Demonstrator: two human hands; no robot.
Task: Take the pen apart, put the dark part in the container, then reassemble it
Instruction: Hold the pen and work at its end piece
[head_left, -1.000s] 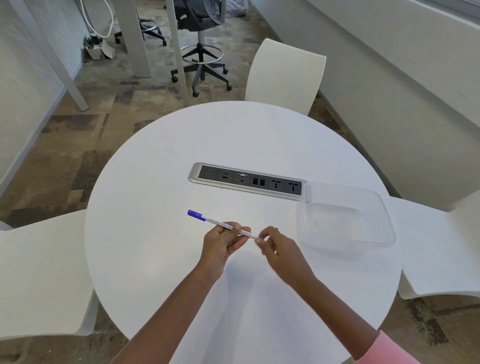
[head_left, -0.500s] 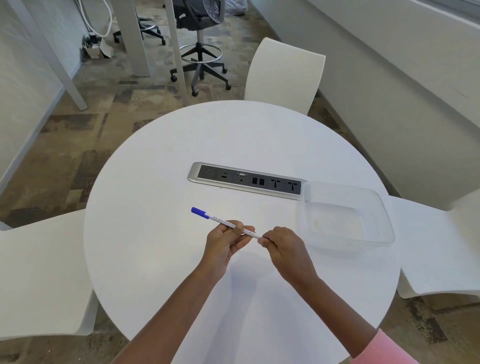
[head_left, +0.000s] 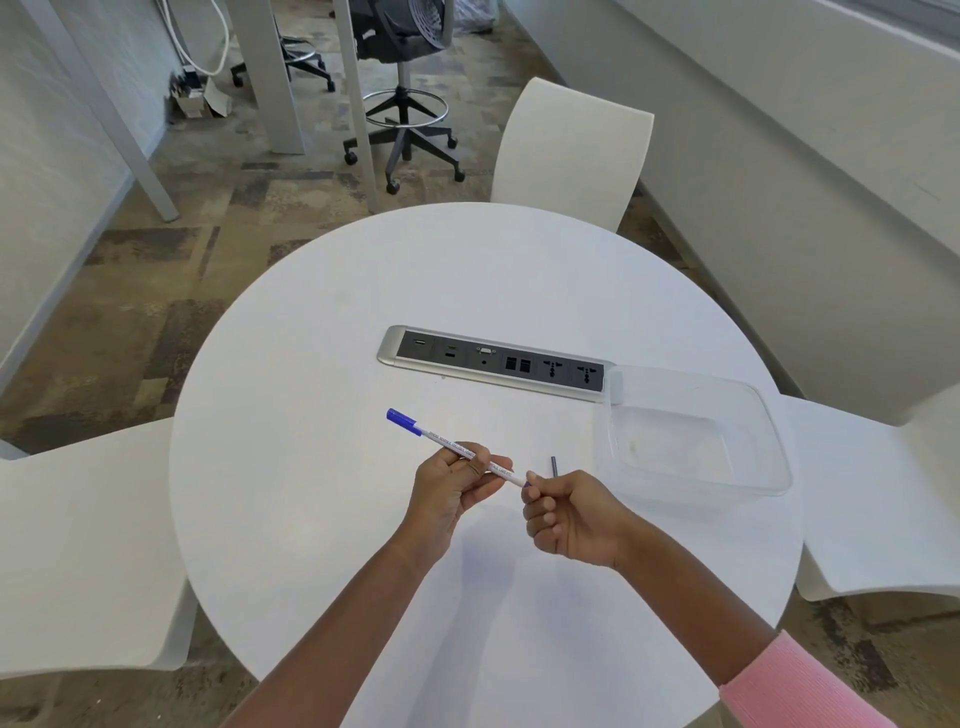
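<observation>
The pen (head_left: 451, 449) is pinched in the left hand's (head_left: 450, 491) fingers (head_left: 474, 466) and reaches beyond and left of them. Its near end meets the right hand's (head_left: 571, 514) fingers (head_left: 538, 515), from which the loose stub (head_left: 554, 466) rises. On the table (head_left: 311, 467), the container (head_left: 769, 467) sits right of and beyond the right fingers, and the socket strip (head_left: 493, 364) lies behind all the fingers.

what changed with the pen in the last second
The right hand has pulled a small dark part off the pen at its near end and holds it upright beside it. The left hand still grips the pen; the container stays put.
</observation>
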